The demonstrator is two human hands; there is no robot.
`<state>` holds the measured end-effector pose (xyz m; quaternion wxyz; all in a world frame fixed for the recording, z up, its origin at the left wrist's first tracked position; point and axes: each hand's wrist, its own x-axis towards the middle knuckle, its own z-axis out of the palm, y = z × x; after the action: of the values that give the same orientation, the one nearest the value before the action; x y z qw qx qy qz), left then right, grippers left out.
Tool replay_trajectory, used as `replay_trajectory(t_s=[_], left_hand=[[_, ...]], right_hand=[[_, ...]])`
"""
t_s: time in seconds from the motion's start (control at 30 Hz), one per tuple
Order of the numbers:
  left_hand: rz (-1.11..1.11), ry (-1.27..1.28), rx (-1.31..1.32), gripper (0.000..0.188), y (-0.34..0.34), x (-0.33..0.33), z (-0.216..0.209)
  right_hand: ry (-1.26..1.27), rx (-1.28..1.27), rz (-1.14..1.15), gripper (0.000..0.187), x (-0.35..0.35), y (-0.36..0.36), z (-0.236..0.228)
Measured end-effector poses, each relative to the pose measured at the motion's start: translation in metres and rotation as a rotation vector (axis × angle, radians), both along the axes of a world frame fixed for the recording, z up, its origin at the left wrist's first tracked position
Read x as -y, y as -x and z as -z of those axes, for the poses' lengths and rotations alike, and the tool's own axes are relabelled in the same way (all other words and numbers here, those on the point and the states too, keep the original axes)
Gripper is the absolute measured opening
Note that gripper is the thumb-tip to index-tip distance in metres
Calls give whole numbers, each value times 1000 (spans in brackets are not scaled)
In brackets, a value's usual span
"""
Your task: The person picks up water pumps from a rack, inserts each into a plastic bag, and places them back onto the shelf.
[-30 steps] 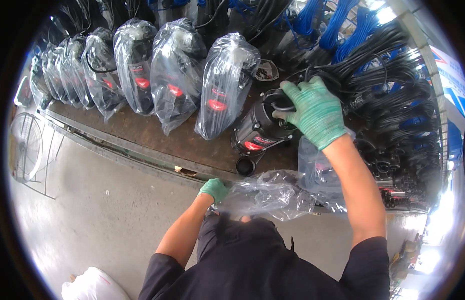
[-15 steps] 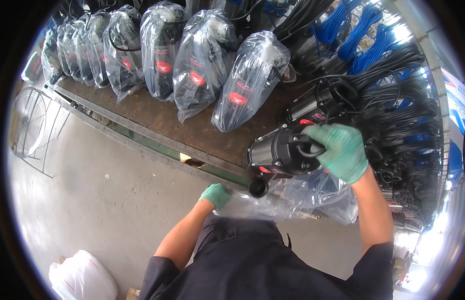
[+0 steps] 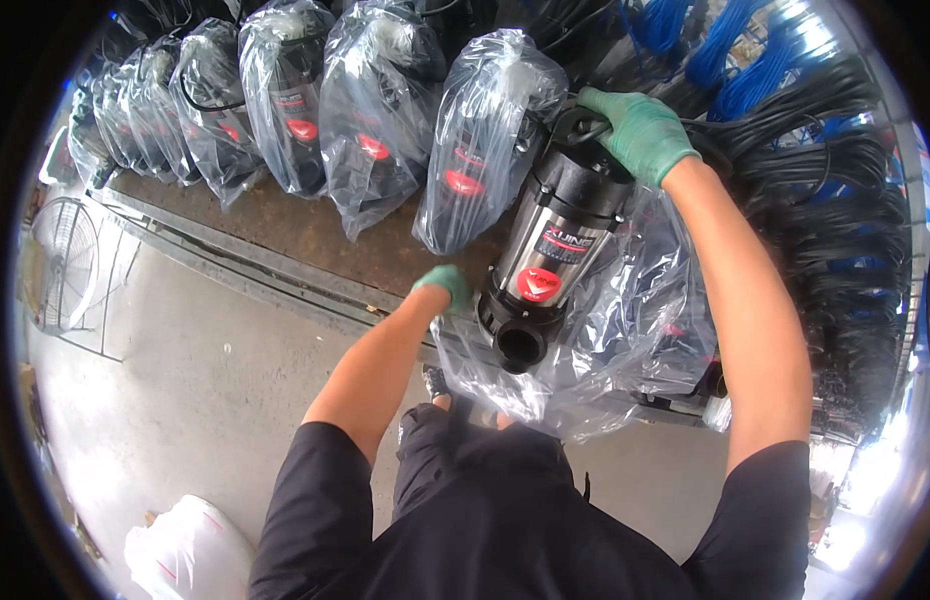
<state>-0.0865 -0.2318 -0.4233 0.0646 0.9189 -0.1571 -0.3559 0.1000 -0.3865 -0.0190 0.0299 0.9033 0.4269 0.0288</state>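
Note:
My gloved right hand (image 3: 637, 135) is closed round the top handle of a submersible pump (image 3: 557, 245), a black and steel cylinder with a red label. It stands nearly upright, leaning a little, with its round black outlet facing me. Clear plastic (image 3: 625, 330) of a bag lies around the pump's right side and below the outlet; whether the pump's base is inside it, I cannot tell. My left hand (image 3: 447, 287), in a green glove and somewhat blurred, is closed on the bag's edge to the left of the pump.
Several bagged pumps (image 3: 470, 150) stand in a row along the brown bench (image 3: 355, 245), stretching to the far left. Coils of black cable (image 3: 825, 210) and blue cable (image 3: 725, 60) crowd the right. A fan (image 3: 65, 265) and a white sack (image 3: 190, 550) stand on the floor at left.
The pump has turned from lying tilted to nearly upright, its label now facing me. My right hand has gone up and away with the handle; my left hand has moved forward with the bag's edge.

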Motion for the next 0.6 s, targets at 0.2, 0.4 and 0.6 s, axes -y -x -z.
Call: replay_trajectory(t_s=[0.2, 0.4, 0.6], left_hand=[[-366, 236, 95, 38, -37, 12, 2], [-609, 361, -140, 41, 10, 5, -90], [-800, 514, 177, 58, 92, -5, -71]], right_hand=[[3, -119, 83, 36, 7, 40, -18], [-93, -39, -11, 32, 33, 123, -22], [-124, -119, 46, 29, 25, 110, -32]])
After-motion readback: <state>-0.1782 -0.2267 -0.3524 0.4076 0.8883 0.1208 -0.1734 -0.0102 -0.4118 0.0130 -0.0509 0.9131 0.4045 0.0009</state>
